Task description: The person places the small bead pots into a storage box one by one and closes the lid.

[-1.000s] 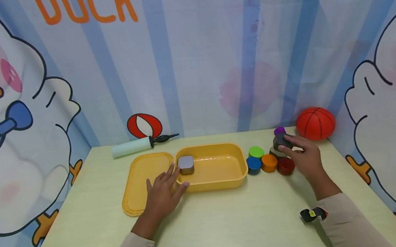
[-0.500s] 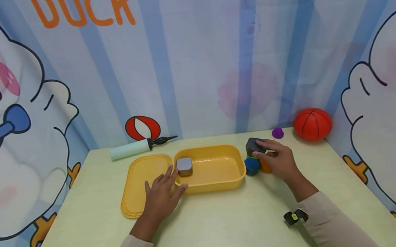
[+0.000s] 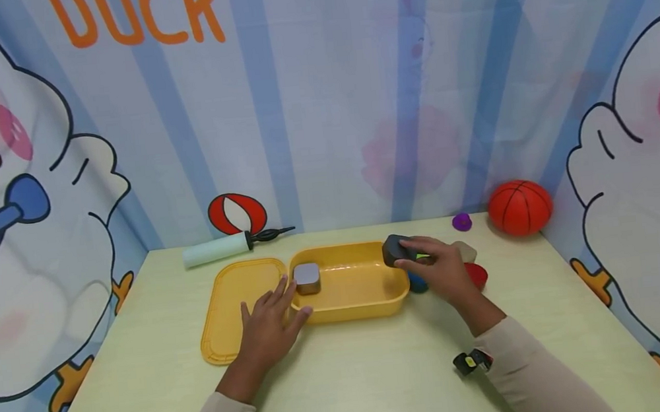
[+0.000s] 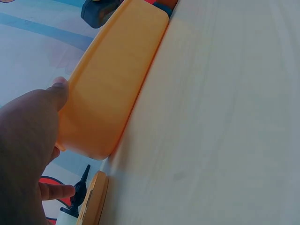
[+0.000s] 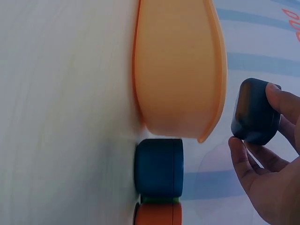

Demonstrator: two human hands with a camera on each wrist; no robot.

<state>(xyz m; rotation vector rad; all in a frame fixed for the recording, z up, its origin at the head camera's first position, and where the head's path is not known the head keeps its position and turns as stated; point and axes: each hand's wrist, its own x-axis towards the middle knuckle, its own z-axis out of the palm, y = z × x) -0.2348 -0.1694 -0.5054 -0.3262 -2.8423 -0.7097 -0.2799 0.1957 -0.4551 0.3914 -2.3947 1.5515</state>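
My right hand [image 3: 446,271] pinches a dark grey rounded block [image 3: 396,251] between thumb and fingers, held above the right end of a yellow rectangular container [image 3: 352,311]. In the right wrist view the block [image 5: 255,111] hangs apart from the container's rim. My left hand [image 3: 267,328] lies spread at the container's left end, its thumb touching the front corner. A light grey block [image 3: 307,278] sits inside that end. Right of the container stand a blue block [image 3: 417,282], a red one [image 3: 476,275] and a beige one [image 3: 466,251]; my right hand partly hides the group.
A yellow lid [image 3: 222,322] lies left of the container, partly under my left hand. Behind it is a pale hand pump [image 3: 217,249]. At the back right are a small purple piece [image 3: 461,222] and a red ball [image 3: 520,208], near the printed curtain [image 3: 320,101].
My right hand has carried the dark grey block leftward from the group of coloured blocks to above the container's right end. The left hand stays at the container.
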